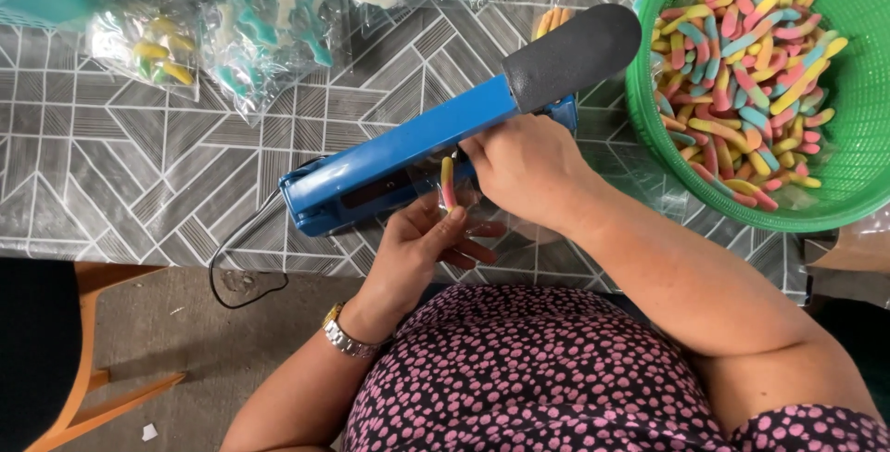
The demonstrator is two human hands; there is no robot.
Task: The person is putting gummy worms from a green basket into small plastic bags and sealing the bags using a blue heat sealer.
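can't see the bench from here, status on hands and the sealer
Left hand holds small clear bag with candy worm. Right hand at blue sealer. Nothing in the way.

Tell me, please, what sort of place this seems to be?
Probably a small sweet-packing table: a blue heat sealer, a green basket of gummy worms, and filled clear bags on the patterned tablecloth.

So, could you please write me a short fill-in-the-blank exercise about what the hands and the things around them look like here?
1. The basket holding the gummy worms is ____ in colour.
2. The right hand rests on a heat sealer whose body is ____.
3. The left hand wears a wristwatch and holds a small clear ____ with a gummy worm inside.

Missing words: green; blue; bag
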